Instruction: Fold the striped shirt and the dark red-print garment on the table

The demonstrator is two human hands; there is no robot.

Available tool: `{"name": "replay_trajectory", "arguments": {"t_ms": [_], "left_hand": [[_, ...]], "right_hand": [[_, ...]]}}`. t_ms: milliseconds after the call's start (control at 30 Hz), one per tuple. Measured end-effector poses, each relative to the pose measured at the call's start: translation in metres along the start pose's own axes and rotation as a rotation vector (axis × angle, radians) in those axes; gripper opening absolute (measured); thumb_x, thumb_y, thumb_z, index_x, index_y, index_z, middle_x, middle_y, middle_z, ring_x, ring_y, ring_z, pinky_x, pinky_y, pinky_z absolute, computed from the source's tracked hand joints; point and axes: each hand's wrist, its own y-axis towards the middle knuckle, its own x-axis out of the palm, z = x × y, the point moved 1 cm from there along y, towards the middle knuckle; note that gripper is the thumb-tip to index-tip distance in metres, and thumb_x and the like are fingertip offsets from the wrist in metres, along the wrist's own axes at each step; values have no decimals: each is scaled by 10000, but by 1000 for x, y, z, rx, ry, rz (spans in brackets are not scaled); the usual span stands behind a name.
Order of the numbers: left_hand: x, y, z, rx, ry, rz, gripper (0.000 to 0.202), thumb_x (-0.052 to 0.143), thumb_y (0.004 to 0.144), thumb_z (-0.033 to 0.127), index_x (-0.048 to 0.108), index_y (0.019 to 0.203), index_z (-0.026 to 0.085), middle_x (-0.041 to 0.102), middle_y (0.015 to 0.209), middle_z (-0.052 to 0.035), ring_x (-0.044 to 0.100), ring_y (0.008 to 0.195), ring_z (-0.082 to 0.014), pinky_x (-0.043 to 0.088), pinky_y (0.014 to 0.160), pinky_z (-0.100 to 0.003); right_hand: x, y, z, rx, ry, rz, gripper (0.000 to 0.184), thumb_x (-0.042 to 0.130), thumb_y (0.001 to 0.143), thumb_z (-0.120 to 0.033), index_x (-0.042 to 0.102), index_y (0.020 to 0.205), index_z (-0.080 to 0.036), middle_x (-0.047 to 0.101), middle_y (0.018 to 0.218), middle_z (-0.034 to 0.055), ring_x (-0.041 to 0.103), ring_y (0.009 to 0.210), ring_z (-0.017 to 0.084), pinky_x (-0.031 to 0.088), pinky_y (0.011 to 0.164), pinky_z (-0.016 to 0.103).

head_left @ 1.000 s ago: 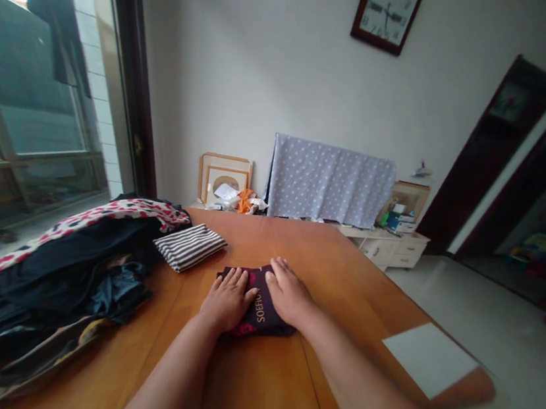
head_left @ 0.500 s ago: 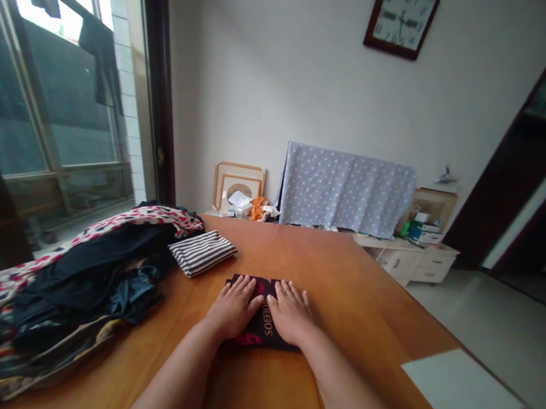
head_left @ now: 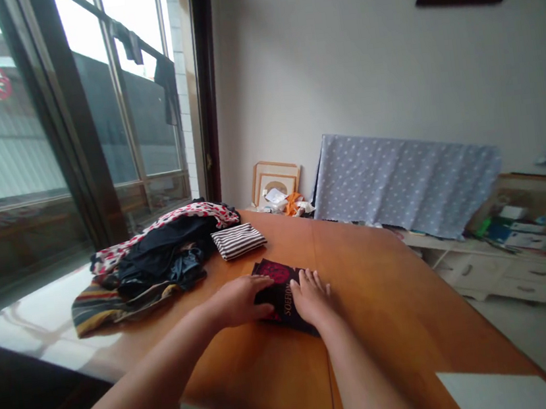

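Observation:
A folded dark garment [head_left: 280,295] with pink patterns and printed letters lies on the wooden table in front of me. My left hand [head_left: 243,299] is at its left edge, thumb and fingers apart, the fingertips over the cloth. On the right part of the garment rests my right hand [head_left: 310,295], lying flat with its fingers stretched out. Just beyond them is a folded black-and-white striped cloth [head_left: 239,240]. Left of that sits a loose heap of clothes [head_left: 159,248], with black, red-and-white patterned and striped pieces.
The wooden table [head_left: 364,299] spreads to the right, with a white sheet [head_left: 495,393] at its near right edge. Behind it a grey dotted cloth [head_left: 399,179] covers something on a low white cabinet [head_left: 501,276]. Windows [head_left: 142,114] line the left side.
My view has swung left, so everything sits further right. My left hand has slid off toward the garment's left edge, uncovering more pink pattern. My right hand still lies on it.

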Motion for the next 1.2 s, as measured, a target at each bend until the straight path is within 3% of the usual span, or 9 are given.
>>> {"name": "replay_trajectory", "arguments": {"t_ms": [133, 233, 400, 567, 800, 867, 967, 1067, 1200], "left_hand": [[14, -17, 3, 35, 167, -13, 653, 628, 770, 254, 575, 1420, 271, 565, 1493, -60, 548, 1333, -290, 389, 1155, -410], [18, -14, 0, 46, 210, -7, 582, 527, 802, 158, 622, 1362, 288, 616, 1441, -36, 562, 1326, -244, 328, 1200, -427], [15, -12, -12, 58, 260, 119, 481, 459, 914, 176, 631, 1353, 274, 581, 1479, -57, 524, 1371, -238, 242, 1243, -481], [32, -29, -27, -4, 233, 95, 468, 442, 931, 190, 641, 1347, 266, 605, 1454, -53, 544, 1357, -240, 358, 1195, -460], [45, -34, -37, -199, 76, 188, 515, 459, 870, 176, 624, 1349, 268, 541, 1518, -35, 582, 1315, -231, 459, 1121, -360], [47, -33, -41, -211, 47, 200, 527, 460, 861, 180, 604, 1360, 269, 604, 1454, -33, 601, 1290, -225, 464, 1108, -343], [50, -33, -47, -292, 40, 259, 513, 495, 869, 247, 562, 1377, 260, 656, 1378, -58, 642, 1221, -241, 497, 1043, -342], [52, -34, -54, -377, 52, 325, 492, 540, 896, 366, 541, 1369, 230, 670, 1327, -103, 645, 1186, -264, 497, 1000, -363], [54, -33, -62, -412, 72, 323, 615, 646, 845, 466, 516, 1385, 199, 692, 1250, -126, 615, 1181, -294, 467, 998, -394]], "right_hand": [[-5, -3, -1, 4, 45, 5, 641, 258, 1031, -466, 305, 1587, -151, 240, 1661, 133, 141, 1548, 313, 104, 1205, 628], [-10, -5, 1, -10, 80, -6, 652, 246, 1030, -485, 303, 1588, -152, 244, 1660, 134, 153, 1544, 320, 127, 1197, 639], [-11, -7, 5, -21, 58, -39, 661, 230, 1030, -497, 275, 1598, -162, 234, 1661, 143, 119, 1552, 313, 100, 1187, 666], [-6, -9, 3, -35, -22, -36, 686, 264, 1021, -506, 257, 1601, -140, 207, 1666, 152, 109, 1551, 337, 48, 1170, 706], [-8, -11, 1, -38, -12, 41, 639, 324, 1018, -483, 355, 1563, -150, 302, 1630, 173, 206, 1532, 328, 94, 1175, 692], [-13, -16, -4, -98, 28, 159, 611, 383, 1007, -484, 439, 1519, -155, 374, 1599, 163, 261, 1516, 313, 125, 1205, 631], [-19, -27, -17, -340, 138, 254, 604, 458, 985, -510, 509, 1472, -157, 467, 1549, 126, 375, 1467, 231, 245, 1228, 419], [-14, -39, -30, -574, 141, 110, 709, 576, 916, -563, 498, 1488, -151, 494, 1531, 114, 421, 1442, 223, 303, 1208, 347], [-2, -41, -37, -604, 43, 21, 575, 521, 969, -394, 513, 1477, -125, 506, 1517, 128, 423, 1444, 241, 270, 1228, 392]]}}
